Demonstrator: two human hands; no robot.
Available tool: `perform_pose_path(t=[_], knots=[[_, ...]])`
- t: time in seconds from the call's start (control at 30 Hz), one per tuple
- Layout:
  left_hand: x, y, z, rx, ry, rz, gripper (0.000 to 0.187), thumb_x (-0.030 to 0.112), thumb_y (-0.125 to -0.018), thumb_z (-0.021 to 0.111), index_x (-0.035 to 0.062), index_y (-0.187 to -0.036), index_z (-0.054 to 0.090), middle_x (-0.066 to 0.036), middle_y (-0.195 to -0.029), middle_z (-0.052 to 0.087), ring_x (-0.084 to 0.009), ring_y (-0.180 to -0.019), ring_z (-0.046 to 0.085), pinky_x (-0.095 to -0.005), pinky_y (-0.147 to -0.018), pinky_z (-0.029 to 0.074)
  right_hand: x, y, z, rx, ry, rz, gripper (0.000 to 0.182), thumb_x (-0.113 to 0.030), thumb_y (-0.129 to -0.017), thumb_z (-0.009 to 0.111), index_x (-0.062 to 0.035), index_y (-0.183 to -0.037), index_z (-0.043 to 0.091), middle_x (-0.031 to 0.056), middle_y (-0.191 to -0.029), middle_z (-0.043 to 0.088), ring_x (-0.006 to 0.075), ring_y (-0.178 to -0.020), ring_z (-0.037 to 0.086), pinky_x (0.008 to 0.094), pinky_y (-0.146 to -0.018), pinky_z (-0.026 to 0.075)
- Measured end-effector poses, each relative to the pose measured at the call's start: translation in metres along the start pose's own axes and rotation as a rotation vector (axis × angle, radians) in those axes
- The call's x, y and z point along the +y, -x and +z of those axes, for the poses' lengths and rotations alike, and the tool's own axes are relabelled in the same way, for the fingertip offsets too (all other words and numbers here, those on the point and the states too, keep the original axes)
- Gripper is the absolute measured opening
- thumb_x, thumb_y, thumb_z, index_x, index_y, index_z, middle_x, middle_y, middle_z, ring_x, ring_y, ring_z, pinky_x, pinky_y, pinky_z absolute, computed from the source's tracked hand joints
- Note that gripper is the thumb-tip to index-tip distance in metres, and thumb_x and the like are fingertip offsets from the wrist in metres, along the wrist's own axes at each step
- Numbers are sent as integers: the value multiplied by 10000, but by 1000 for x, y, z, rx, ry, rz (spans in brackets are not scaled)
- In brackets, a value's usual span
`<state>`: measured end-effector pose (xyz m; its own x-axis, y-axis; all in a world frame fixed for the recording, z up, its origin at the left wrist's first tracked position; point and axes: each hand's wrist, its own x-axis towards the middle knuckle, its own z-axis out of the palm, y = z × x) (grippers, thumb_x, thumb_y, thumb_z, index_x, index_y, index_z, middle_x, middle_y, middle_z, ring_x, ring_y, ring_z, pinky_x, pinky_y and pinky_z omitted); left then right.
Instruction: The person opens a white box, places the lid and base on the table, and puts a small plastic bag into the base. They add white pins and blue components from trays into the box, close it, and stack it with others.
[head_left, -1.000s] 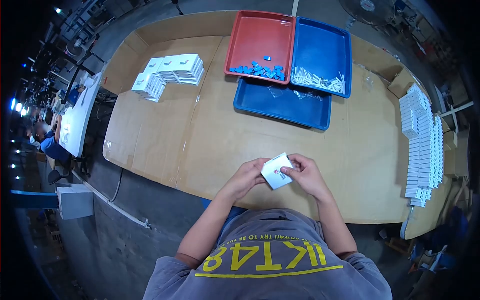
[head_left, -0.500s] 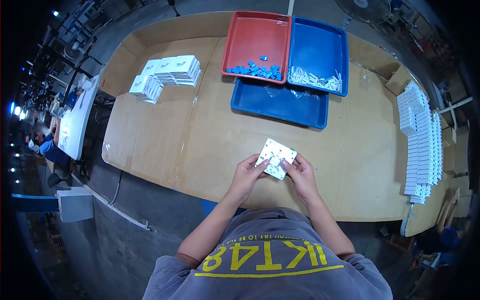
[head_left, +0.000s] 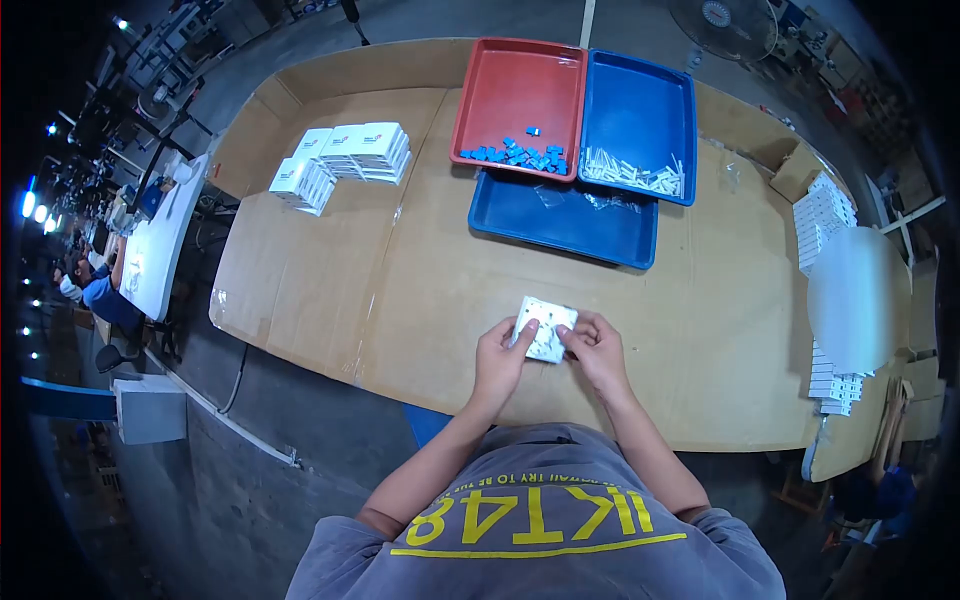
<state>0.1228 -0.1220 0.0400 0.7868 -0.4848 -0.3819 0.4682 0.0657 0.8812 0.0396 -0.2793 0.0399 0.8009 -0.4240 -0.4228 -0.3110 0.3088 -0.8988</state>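
Both my hands hold one white square plastic plate (head_left: 545, 322) above the near part of the cardboard-covered table. Its upper face carries small dark marks or holes. My left hand (head_left: 502, 355) grips the left edge, thumb on top and fingers behind. My right hand (head_left: 597, 352) pinches the right side in the same way. The fingers beneath the plate are hidden. Beyond my hands lies an empty-looking blue tray (head_left: 560, 235), partly under a red tray (head_left: 520, 90) with small blue parts (head_left: 515, 153) and another blue tray (head_left: 640, 110) with white sticks (head_left: 635, 172).
White boxes (head_left: 362, 150) are stacked at the back left of the table (head_left: 300, 260). Many white plates (head_left: 835, 385) stand stacked along the right edge, partly behind a blurred patch. A person (head_left: 105, 295) sits at a white table (head_left: 155, 250) far left.
The plate has turned from a diamond-like slant to nearly square with me, both hands still on it. The view has shifted slightly, so the table sits lower.
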Motion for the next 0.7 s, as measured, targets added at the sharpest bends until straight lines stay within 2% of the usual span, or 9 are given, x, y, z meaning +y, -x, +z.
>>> perform_pose_path(t=[0.07,0.1,0.2,0.23,0.33,0.47,0.53,0.63,0.7], knots=[[5,-1,11,81,-81,266,320,155,-1043,670,-94,-1242,638,-123,-1063,746,-153,-976,727,-276,-872,575,1,-3,2,82,121,-173,610,-137,-934,799,83,-1421,506,196,-1229,687,227,-1115,683,315,-884,595],[5,-1,15,33,-11,339,332,72,-998,691,-76,-1289,631,-160,-1199,721,-195,-1087,713,-305,-942,559,-3,-1,1,-24,83,-205,821,-128,-886,843,64,-1526,367,220,-1379,591,264,-1244,620,359,-944,597],[19,4,20,-110,-358,610,430,17,-937,707,-28,-1355,619,-173,-1337,670,-251,-1225,664,-347,-1037,519,-28,14,8,-97,18,-294,911,-104,-853,867,25,-1563,310,210,-1457,523,266,-1333,558,411,-1009,579],[21,5,18,-167,-440,643,559,-5,-883,719,26,-1425,586,-166,-1423,617,-287,-1327,601,-386,-1112,469,-30,11,6,-108,-102,-293,988,-111,-806,904,-5,-1573,290,190,-1488,494,276,-1385,518,462,-1052,556],[32,19,28,-137,-417,674,600,13,-893,720,31,-1466,542,-172,-1443,594,-298,-1358,575,-413,-1136,451,-45,15,3,-12,69,-566,997,-115,-769,920,-28,-1560,319,167,-1505,492,291,-1400,510,475,-1069,544],[11,20,26,-131,-433,539,654,27,-916,698,37,-1525,461,-171,-1466,572,-311,-1369,560,-424,-1136,445,-60,17,-25,125,513,-910,1035,-83,-750,897,-61,-1593,297,131,-1576,445,301,-1435,476,464,-1152,459],[-25,10,11,-155,-388,501,597,37,-958,648,4,-1517,440,-181,-1433,585,-296,-1338,575,-407,-1121,450,-62,25,-34,73,283,-745,969,-44,-787,858,-28,-1586,310,155,-1584,429,280,-1444,465,441,-1172,426],[-63,0,4,-6,-132,441,424,36,-1014,547,-53,-1421,475,-193,-1327,616,-261,-1254,604,-384,-1099,452,-19,15,-66,33,-356,-537,700,-112,-943,705,24,-1542,369,175,-1508,507,257,-1401,512,430,-1148,447],[-62,2,8,-19,-223,461,389,29,-1015,536,-53,-1392,489,-187,-1292,622,-257,-1236,604,-386,-1097,446,-8,21,-91,-75,-665,-342,580,-183,-1022,609,43,-1515,403,179,-1453,559,253,-1367,546,430,-1135,460]])
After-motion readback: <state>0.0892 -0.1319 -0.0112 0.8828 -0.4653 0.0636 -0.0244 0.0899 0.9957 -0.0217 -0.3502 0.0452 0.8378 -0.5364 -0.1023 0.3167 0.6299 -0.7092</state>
